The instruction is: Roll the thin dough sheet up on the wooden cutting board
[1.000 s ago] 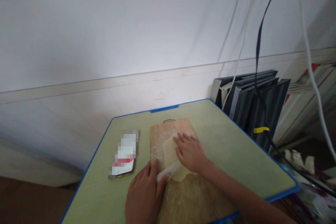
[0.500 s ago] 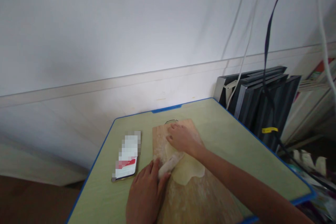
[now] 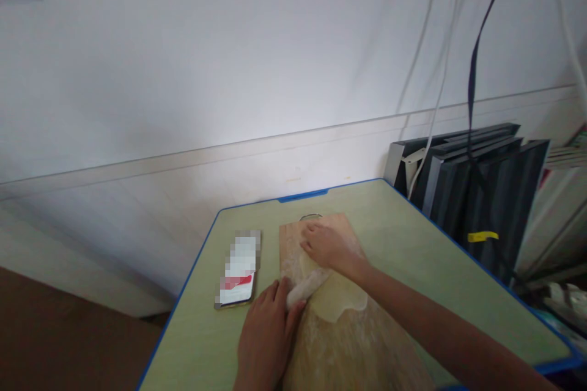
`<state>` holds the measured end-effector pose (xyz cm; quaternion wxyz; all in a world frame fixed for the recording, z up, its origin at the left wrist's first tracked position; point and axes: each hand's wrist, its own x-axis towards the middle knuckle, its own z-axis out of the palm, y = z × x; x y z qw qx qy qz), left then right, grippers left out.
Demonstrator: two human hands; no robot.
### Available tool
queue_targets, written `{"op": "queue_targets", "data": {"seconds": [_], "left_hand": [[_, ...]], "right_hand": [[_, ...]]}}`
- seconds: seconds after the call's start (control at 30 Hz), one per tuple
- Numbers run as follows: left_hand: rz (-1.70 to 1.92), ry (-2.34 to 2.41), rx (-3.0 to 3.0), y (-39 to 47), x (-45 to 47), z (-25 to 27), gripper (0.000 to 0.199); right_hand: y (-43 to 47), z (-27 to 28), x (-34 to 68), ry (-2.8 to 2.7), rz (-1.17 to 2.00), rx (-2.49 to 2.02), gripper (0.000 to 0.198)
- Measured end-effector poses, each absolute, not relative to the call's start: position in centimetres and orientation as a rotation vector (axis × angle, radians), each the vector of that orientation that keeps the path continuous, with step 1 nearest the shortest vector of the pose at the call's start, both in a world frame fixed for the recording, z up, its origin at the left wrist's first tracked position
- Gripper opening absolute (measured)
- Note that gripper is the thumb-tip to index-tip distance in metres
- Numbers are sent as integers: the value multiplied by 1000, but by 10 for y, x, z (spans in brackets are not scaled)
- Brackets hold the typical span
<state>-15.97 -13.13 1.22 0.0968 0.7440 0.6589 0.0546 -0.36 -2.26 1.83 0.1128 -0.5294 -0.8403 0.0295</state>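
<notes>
A pale, thin sheet of dough lies on a floured wooden cutting board. Across it, slanting, rests a flour-coated rolling pin. My left hand is closed around the pin's near left end, thumb on one side and fingers on the other. Beyond the pin, my right hand lies palm down over the far part of the dough and board, its fingers extended and slightly bent. My right hand and wrist cover part of the dough and the pin's far end.
A phone with a lit screen lies left of the board on a light green table with blue edging. Dark flat panels lean against the wall on the right. A black strap and white cables hang in front of them.
The view has shifted a little, so the table and board appear farther right. My right hand's fingers look drawn slightly closer together; my left hand keeps its hold on the rolling pin.
</notes>
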Motion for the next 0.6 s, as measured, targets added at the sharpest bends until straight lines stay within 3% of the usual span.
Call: {"op": "queue_targets", "data": {"seconds": [0.43, 0.6], "left_hand": [[216, 2092, 2366, -154, -154, -21, 47], [197, 2134, 2349, -153, -154, -24, 47]], "right_hand": [[-141, -14, 22, -2228, 116, -1662, 40], [-140, -17, 24, -2254, 133, -1644, 41]]}}
